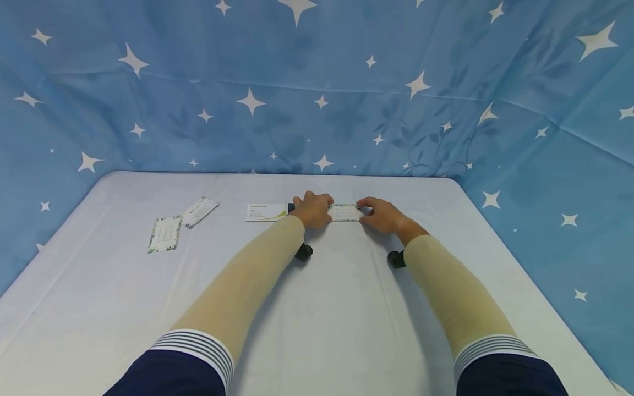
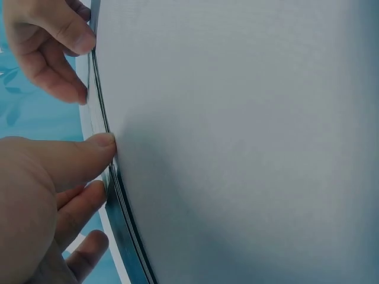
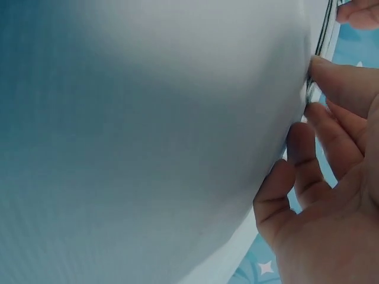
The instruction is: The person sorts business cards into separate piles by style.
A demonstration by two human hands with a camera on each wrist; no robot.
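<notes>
Taking the card between the two hands as the landmark: well to its left on the white counter lie a leaf-bordered tag and, just beside that, a slim tilted label. Nearer, a white business card lies just left of the left hand. The card itself sits toward the far middle of the counter. The left hand curls over its left end, and the right hand pinches its right end, with both sleeves stretching back toward the viewer. The head view hides the fingertips behind the knuckles. The left wrist view shows what it cannot: the left thumb pressed against the thin edge of the card, fingers curled beneath, with the other hand's fingers pinching the same edge farther along. The right wrist view shows the right fingers gripping the card edge, most of the frame blocked by the blurred counter surface. A blue star-printed cloth rises behind and to the right.
</notes>
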